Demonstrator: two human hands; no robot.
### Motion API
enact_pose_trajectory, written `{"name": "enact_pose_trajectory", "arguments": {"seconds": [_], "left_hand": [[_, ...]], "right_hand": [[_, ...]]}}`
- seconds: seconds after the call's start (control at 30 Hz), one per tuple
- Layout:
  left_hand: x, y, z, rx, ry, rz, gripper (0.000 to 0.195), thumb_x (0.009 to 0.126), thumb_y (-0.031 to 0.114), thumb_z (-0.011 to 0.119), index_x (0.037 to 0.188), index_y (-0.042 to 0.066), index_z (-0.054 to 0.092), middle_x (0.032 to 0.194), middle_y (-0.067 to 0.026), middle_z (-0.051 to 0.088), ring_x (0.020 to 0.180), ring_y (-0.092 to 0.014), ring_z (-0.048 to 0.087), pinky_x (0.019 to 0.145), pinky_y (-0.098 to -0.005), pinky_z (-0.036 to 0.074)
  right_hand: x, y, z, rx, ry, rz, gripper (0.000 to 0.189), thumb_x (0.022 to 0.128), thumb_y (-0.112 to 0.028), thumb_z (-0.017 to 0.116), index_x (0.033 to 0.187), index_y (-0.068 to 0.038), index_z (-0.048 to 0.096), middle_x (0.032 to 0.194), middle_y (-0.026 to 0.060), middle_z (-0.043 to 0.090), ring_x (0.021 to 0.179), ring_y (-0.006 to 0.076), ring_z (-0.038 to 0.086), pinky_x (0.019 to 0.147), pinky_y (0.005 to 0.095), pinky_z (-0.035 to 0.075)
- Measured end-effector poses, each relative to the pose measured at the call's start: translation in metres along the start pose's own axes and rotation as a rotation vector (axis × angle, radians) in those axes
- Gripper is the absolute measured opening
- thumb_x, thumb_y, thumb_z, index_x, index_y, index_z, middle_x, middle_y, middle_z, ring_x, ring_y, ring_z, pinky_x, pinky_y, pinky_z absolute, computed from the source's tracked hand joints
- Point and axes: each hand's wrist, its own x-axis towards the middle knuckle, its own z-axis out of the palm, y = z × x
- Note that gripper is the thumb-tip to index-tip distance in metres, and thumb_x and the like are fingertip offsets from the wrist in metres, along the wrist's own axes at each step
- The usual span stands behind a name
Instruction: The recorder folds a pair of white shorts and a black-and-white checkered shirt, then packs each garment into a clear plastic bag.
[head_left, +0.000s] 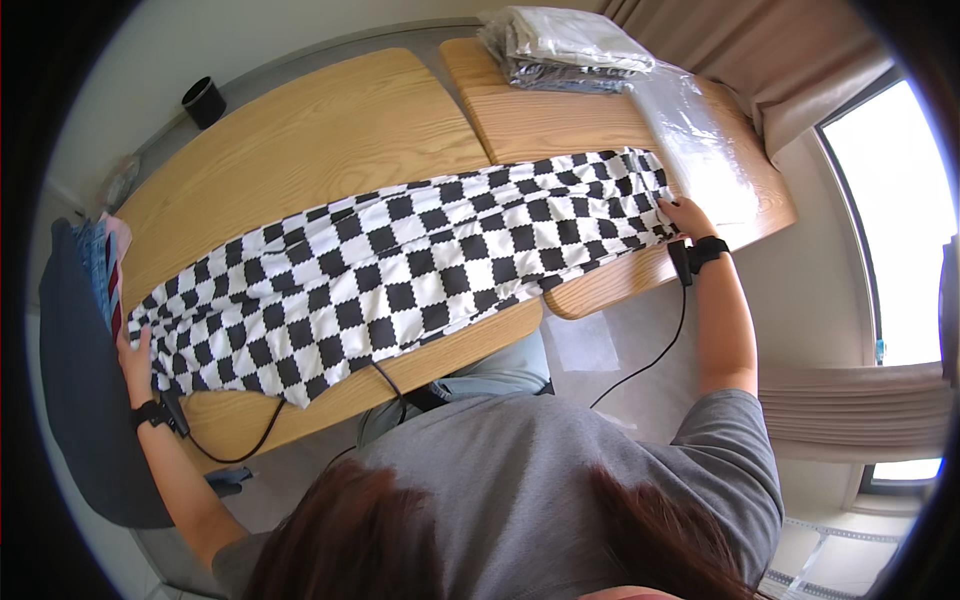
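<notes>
A black-and-white checkered cloth (420, 255) lies stretched in a long folded strip across two wooden tabletops. Creases run along its length, and its near edge overhangs the left tabletop in places. At its far left end, my left hand (136, 364) has the cloth's edge between thumb and fingers. My right hand (688, 217) grips the right end, thumb on top, with the other fingers partly hidden. Each wrist wears a black strap with a small cabled device: the left device (174, 412) is beside the cloth's corner, the right device (679, 262) just off the table edge.
Clear plastic bags (705, 142) lie right of the cloth, below a stack of bagged folded items (570, 49). A black cup (203, 103) stands behind the left tabletop (337, 127). Dark fabric (90, 390) and other clothes hang at left. A gap separates the left from the right tabletop (555, 120).
</notes>
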Motion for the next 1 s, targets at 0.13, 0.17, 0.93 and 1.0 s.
{"name": "enact_pose_trajectory", "arguments": {"seconds": [0.13, 0.17, 0.93, 1.0], "left_hand": [[-0.073, 0.235, 0.013, -0.09, -0.016, 0.589, 0.038, 0.086, 0.014, 0.058, 0.122, 0.004, 0.051, 0.126, -0.0192, 0.05, 0.118, -0.035, 0.045, 0.101, -0.0383, 0.033], [-0.111, 0.296, 0.0, -0.131, -0.131, 0.72, 0.034, 0.084, 0.008, 0.057, 0.118, 0.004, 0.054, 0.125, -0.0159, 0.051, 0.119, -0.033, 0.045, 0.102, -0.038, 0.032], [-0.439, 0.156, -0.063, -0.025, -0.739, -0.405, 0.032, 0.087, 0.026, 0.06, 0.105, 0.0, 0.059, 0.072, -0.0138, 0.062, 0.063, -0.027, 0.06, 0.058, -0.0374, 0.047], [-0.419, 0.133, -0.072, -0.137, -0.305, -0.424, 0.03, 0.088, 0.023, 0.059, 0.109, 0.001, 0.059, 0.068, -0.0096, 0.06, 0.059, -0.018, 0.058, 0.054, -0.0313, 0.045]], "right_hand": [[-0.018, 0.037, -0.018, -0.204, 0.094, -0.029, 0.053, 0.084, -0.045, 0.056, 0.095, 0.007, 0.059, 0.076, 0.0246, 0.063, 0.066, 0.0328, 0.065, 0.056, 0.0396, 0.051], [-0.02, 0.051, -0.016, -0.24, 0.149, -0.069, 0.054, 0.084, -0.046, 0.055, 0.094, 0.007, 0.059, 0.077, 0.0251, 0.064, 0.07, 0.0355, 0.065, 0.062, 0.0412, 0.051], [-0.073, 0.082, -0.014, -0.154, 0.16, -0.308, 0.045, 0.087, -0.039, 0.056, 0.081, 0.006, 0.052, 0.072, 0.0225, 0.058, 0.063, 0.0301, 0.057, 0.06, 0.0408, 0.044], [-0.075, 0.074, -0.014, -0.121, 0.143, -0.287, 0.042, 0.085, -0.036, 0.059, 0.082, 0.006, 0.053, 0.072, 0.0224, 0.059, 0.066, 0.0316, 0.057, 0.062, 0.0413, 0.044]]}}
